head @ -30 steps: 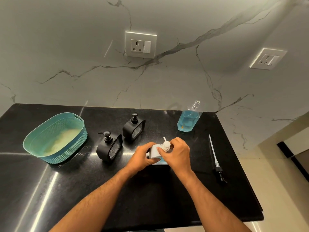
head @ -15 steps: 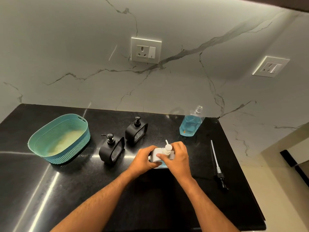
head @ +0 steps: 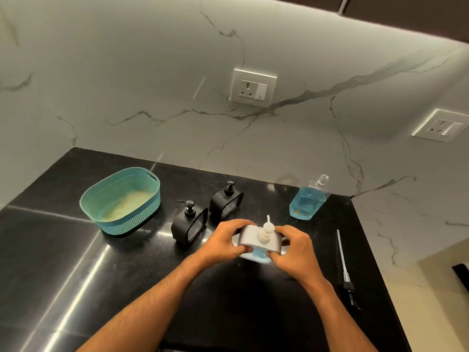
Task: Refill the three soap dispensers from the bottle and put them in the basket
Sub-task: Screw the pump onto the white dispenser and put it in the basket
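Both hands grip the white soap dispenser (head: 256,238) from opposite ends: the left hand (head: 223,243) curls its fingers over the left end with the thumb under the front edge, and the right hand (head: 294,250) wraps the right end in the same manner. Beneath both hands lies the black countertop (head: 127,288), and beyond them rises the marble-veined wall (head: 127,85). Far to the left of the left hand sits the teal basket (head: 149,199), holding no dispensers. Beyond the right hand, close to the wall, stands the clear bottle (head: 308,199), uncapped and partly filled with blue liquid. Between the basket and the left hand stand two black dispensers, the nearer dispenser (head: 189,224) just left of the left hand and the farther dispenser (head: 225,201) behind it, both upright with pumps fitted. The white dispenser shows blue liquid through its front face, with its white pump head (head: 266,231) standing between the two hands. To the right of the right hand, a detached pump with a long tube (head: 344,268) lies flat on the countertop.
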